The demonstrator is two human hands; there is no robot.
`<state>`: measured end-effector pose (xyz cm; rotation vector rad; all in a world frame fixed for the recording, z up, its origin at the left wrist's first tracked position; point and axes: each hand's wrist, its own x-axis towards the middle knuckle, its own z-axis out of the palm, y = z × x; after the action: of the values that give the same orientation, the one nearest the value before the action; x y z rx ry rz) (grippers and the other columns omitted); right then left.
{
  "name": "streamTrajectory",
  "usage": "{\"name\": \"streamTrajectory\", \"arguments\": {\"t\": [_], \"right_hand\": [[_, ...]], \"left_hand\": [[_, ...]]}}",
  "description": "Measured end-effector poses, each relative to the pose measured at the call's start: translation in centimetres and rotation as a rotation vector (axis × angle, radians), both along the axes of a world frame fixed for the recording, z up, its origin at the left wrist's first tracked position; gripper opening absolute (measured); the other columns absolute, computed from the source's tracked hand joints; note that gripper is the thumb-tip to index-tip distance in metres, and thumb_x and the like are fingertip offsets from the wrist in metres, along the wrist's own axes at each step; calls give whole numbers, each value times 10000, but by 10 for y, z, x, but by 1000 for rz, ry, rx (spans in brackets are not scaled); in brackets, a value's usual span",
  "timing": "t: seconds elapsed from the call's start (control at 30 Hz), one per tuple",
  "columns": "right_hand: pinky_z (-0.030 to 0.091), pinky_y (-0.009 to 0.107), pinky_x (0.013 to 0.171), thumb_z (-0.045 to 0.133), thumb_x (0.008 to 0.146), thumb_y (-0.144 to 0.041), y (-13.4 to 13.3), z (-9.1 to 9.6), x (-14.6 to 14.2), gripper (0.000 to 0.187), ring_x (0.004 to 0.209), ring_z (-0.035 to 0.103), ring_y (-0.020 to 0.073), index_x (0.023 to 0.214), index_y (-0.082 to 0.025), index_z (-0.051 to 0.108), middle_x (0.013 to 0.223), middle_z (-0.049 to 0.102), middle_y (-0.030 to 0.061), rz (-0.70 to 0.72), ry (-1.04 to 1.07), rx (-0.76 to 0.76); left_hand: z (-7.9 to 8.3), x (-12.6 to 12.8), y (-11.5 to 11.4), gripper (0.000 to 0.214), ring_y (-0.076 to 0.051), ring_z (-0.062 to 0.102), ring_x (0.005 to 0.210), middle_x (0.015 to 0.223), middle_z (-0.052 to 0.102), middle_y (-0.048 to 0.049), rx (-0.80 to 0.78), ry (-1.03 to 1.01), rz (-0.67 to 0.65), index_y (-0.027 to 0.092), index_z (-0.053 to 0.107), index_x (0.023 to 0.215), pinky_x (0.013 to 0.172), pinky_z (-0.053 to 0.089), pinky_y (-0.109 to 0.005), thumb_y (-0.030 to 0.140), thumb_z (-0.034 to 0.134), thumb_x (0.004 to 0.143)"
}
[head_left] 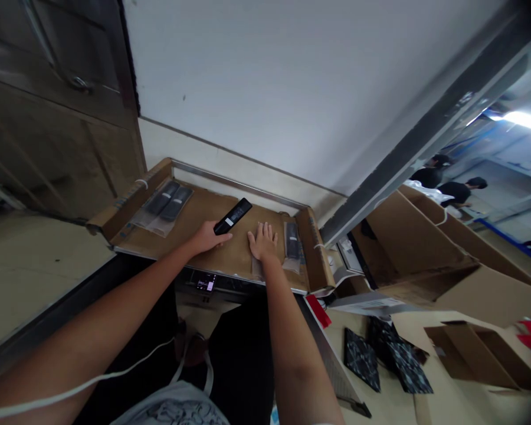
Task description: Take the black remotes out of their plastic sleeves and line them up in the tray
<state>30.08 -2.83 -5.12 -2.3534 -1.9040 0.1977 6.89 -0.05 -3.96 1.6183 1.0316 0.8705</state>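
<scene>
My left hand (207,238) is closed around one end of a slim black bar-shaped device (233,216) with a white label on its upper face. The device tilts up and to the right above a cardboard-covered worktop (203,206). Beside it, my right hand (264,242) lies flat with the fingers spread; part of a translucent bag (257,268) shows under its wrist. Several dark flat pieces rest in clear bags: a pair in the bag (163,206) on the left, and one in the bag (292,243) just right of my right hand.
Rolled cardboard edges (319,251) border the worktop's sides, with a white wall (248,77) behind. A lit phone (205,282) sits below the front edge. To the right are a large open carton (420,236), dark patterned packets (361,359) and two people farther off.
</scene>
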Motion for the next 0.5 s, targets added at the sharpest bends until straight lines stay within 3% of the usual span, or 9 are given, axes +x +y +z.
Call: {"name": "streamTrajectory", "arguments": {"t": [0.2,0.33,0.43,0.5], "right_hand": [[48,534,1245,248,1029,-572,6,9,2,749,1571,45,295,1615,-109,200,1692,95,163,-8,15,13],[50,512,1247,237,1029,-571,3,2,-5,751,1568,76,284,1609,-94,217,1686,129,172,-8,9,67],[16,514,1248,281,1022,-574,3,-1,-9,763,1568,81,291,1607,-87,225,1683,140,172,5,16,48],[35,510,1251,306,1024,-542,8,8,-3,734,1568,93,291,1598,-86,261,1679,155,165,12,99,-6]], "left_hand": [[-1,0,0,384,-135,577,502,572,632,6,8,4,6,155,575,821,493,423,-235,471,777,743],[-5,0,3,383,-139,581,507,579,631,10,10,12,5,158,573,843,491,423,-236,475,769,753],[-3,0,2,371,-136,573,508,586,633,4,3,15,6,159,567,826,498,427,-239,472,756,765],[-1,0,1,368,-133,568,504,583,630,4,-2,14,7,158,568,825,499,421,-238,465,761,762]]}}
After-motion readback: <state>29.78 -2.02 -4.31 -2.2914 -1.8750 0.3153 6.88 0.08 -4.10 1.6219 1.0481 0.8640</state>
